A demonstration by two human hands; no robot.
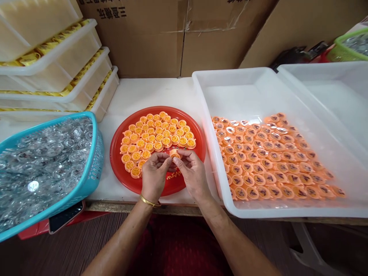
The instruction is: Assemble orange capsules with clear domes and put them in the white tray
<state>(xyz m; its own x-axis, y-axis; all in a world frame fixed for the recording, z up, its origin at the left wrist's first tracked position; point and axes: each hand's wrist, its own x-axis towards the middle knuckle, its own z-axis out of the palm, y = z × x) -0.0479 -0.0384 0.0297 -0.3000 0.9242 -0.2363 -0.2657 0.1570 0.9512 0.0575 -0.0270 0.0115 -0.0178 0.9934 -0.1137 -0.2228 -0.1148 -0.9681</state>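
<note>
My left hand (154, 174) and my right hand (192, 172) meet over the near part of a red round tray (198, 130). Together their fingertips pinch one small orange cup (174, 153) filled with yellow beads. Both hands are closed on it. Several more filled orange cups (155, 138) stand in rows on the tray. A few loose yellow beads (172, 176) lie on the tray between my hands. A gold bangle sits on my left wrist.
A blue basket (94, 168) of clear plastic lids stands at the left. At the right, a white bin (207, 96) holds rows of capped orange cups (270, 153); another white bin (330, 88) lies beyond. Stacked white trays (83, 76) and cardboard boxes (172, 34) stand behind. A phone (64, 216) lies under the basket.
</note>
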